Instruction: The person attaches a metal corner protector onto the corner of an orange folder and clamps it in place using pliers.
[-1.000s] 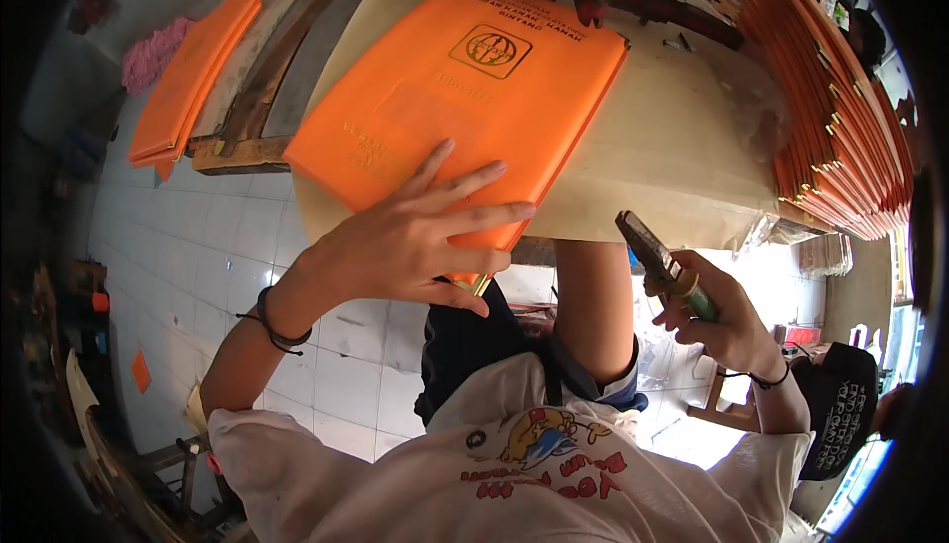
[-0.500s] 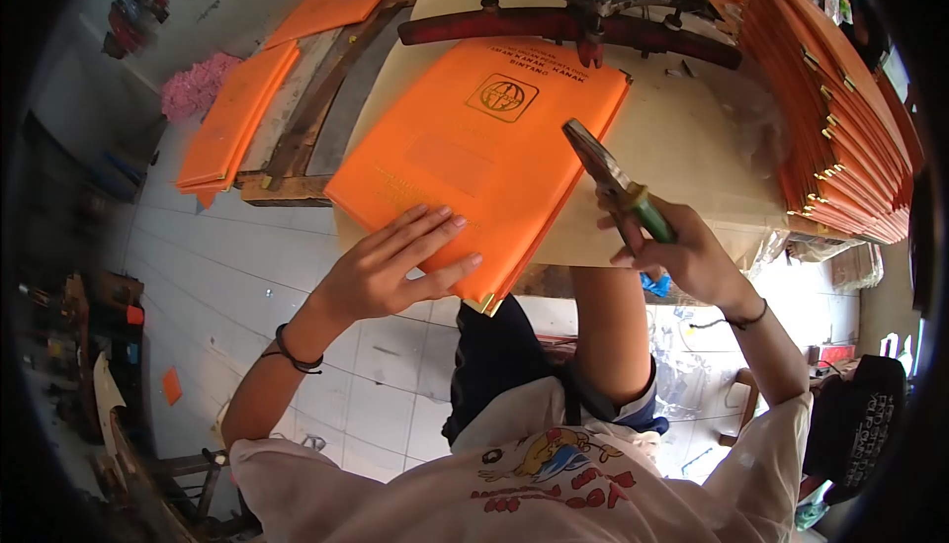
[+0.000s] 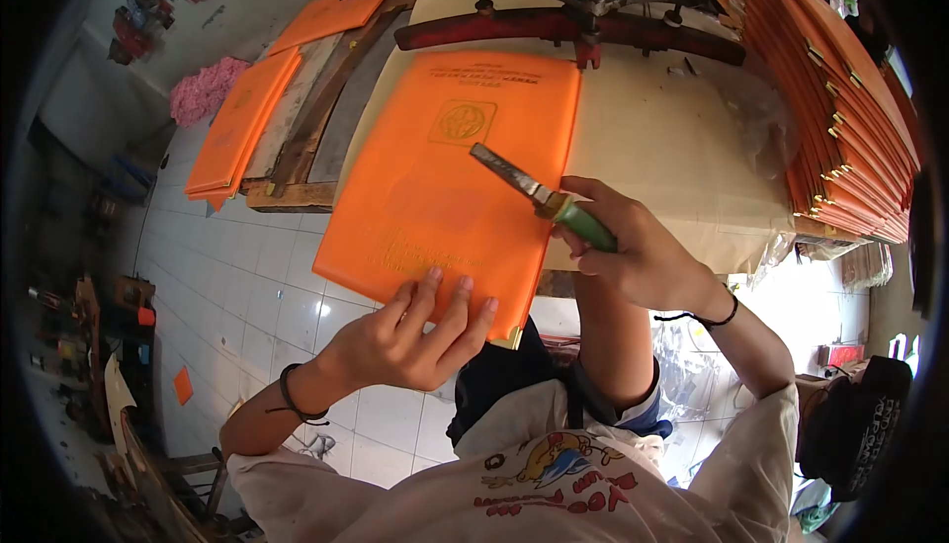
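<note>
An orange folder [image 3: 435, 187] with gold lettering, a round emblem and a gold metal corner lies at an angle, its near end overhanging the worktable edge. My left hand [image 3: 415, 340] rests on the cover's near end, fingers spread and lying over it. In my right hand [image 3: 633, 247] are pliers [image 3: 524, 185] with green handles. Their jaws point up and left over the middle of the folder. The right hand sits beside the folder's right edge; I cannot tell whether it touches it.
A dark red metal press bar [image 3: 494, 27] spans the table's back. Brown paper [image 3: 672, 158] covers the tabletop. A tall stack of orange folders [image 3: 830, 118] with gold corners stands at right; more folders [image 3: 242, 128] lie at left. White floor tiles [image 3: 227, 276] show below.
The folder has turned and shifted nearer to me and left, away from the press bar. My left hand has moved down with it. The pliers have swung left over the cover.
</note>
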Demonstrator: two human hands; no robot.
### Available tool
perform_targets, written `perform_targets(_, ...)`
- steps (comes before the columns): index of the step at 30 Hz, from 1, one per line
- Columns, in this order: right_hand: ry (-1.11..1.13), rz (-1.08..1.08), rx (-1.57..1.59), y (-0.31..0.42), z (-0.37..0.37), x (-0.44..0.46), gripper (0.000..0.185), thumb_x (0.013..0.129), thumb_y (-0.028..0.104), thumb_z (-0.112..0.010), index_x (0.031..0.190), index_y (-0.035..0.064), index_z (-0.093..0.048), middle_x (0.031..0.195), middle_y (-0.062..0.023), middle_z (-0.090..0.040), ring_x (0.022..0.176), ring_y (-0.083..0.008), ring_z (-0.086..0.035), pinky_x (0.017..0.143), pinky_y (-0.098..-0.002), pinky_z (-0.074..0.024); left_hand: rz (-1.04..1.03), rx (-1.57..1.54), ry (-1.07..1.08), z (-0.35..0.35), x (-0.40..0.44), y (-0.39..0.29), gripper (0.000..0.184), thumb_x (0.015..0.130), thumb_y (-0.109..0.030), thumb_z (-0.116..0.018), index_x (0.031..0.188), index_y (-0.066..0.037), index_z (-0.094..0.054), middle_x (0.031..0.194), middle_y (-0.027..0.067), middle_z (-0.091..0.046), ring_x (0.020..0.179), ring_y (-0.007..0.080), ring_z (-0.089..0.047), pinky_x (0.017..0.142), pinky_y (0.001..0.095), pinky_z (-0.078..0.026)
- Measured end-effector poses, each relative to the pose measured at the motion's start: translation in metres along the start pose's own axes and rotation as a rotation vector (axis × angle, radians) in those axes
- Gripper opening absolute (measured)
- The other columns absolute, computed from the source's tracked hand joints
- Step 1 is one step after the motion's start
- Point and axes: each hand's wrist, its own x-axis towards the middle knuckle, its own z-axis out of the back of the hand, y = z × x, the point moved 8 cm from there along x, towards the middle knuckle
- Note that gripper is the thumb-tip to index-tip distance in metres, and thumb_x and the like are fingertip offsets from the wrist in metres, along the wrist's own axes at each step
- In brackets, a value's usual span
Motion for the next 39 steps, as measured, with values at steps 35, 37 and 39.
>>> perform_targets(35,0.383,-0.392,-0.595,-0.014,0.089,-0.024,0.013,0.093,0.000,-0.060,0.106,0.0021,-0.063,0.101,-0.0125,-0.065,0.095,-0.0259,-0.068,0.082,-0.0375,-0.0527,0.008,-1.029,0.029,-0.127,0.105,0.095,0.041,0.076,-0.043,-0.075,0.092,-0.006,-0.068,0.093,0.0093,-0.055,0.101,0.0257,-0.048,0.095,0.0386,-0.038)
perform_targets(37,0.438,-0.339,-0.594,-0.013,0.090,-0.021,0.025,0.092,-0.008,-0.059,0.115,0.0009,-0.059,0.101,-0.0134,-0.065,0.097,-0.0233,-0.070,0.081,-0.0357,-0.0550,0.011,-1.028,-0.008,-0.127,0.103,0.094,0.040,0.076,-0.042,-0.075,0.092,-0.006,-0.068,0.093,0.0085,-0.056,0.101,0.0255,-0.048,0.095,0.0383,-0.038)
perform_targets(39,0.473,-0.378,-0.555,-0.014,0.092,-0.019,0.025,0.089,-0.010,-0.058,0.112,0.0010,-0.060,0.105,-0.0141,-0.065,0.099,-0.0242,-0.070,0.086,-0.0356,-0.0544,0.013,-1.063,-0.022,-0.127,0.103,0.094,0.039,0.075,-0.041,-0.075,0.092,-0.007,-0.068,0.093,0.0071,-0.058,0.100,0.0254,-0.048,0.095,0.0384,-0.038)
